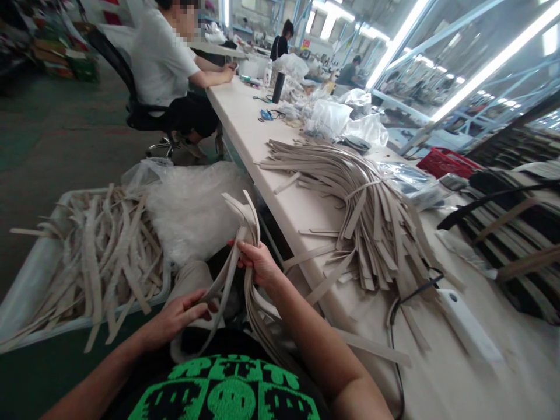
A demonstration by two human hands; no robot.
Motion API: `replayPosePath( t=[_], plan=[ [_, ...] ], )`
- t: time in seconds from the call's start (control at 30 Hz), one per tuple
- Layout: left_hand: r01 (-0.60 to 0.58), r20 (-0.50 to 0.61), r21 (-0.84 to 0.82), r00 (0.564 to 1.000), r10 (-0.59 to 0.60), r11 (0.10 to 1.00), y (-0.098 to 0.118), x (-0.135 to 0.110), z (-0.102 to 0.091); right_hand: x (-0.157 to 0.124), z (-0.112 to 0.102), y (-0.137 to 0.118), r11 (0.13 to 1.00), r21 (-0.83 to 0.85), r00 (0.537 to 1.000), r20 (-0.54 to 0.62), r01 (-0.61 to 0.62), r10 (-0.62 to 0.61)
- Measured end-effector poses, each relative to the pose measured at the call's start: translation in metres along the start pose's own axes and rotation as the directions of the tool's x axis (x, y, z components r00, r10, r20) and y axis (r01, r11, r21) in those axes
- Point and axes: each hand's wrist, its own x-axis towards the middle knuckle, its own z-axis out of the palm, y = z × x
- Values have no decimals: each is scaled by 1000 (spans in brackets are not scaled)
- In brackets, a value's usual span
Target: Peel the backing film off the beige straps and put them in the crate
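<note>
Long beige strips (250,224) stand up out of my right hand (258,261), whose fingers are closed around them. Their lower lengths hang and curve down over my lap. My left hand (186,315) pinches one of these strips lower down, to the left of the right hand. Some of its fingertips are hidden behind the strip. On the table to the right lies a big bundle of similar beige strips (371,216), tied around with one strip. A white bin (26,291) at the left holds a tangled heap of loose strips (109,251).
Clear plastic bags (196,204) lie beside the bin. Along the table (280,204) are a white device (470,324) with a black cord, more plastic bags (332,119) and a black bottle (278,87). A red basket (448,162) stands right. A person (161,58) sits at the far left.
</note>
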Motion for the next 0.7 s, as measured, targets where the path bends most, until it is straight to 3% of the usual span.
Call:
replayPosePath(
  t=[0.13,0.23,0.3,0.5,0.7],
  plan=[
    [-154,-179,-93,974,136,984,31,26,12,-11,20,-1,979,-202,1000,8,-1,2],
    [-182,-285,-40,944,163,982,51,40,21,-16,28,-8,936,-350,999,13,-31,38],
    [-170,-299,-3,940,162,985,57,42,23,-16,26,-12,910,-414,1000,-5,-16,15],
    [-88,-180,94,978,103,992,41,23,11,-13,18,-17,923,-380,994,-60,59,-88],
    [13,-158,174,987,15,985,14,0,-9,-7,14,-18,947,-313,986,-120,70,-113]
  ],
)
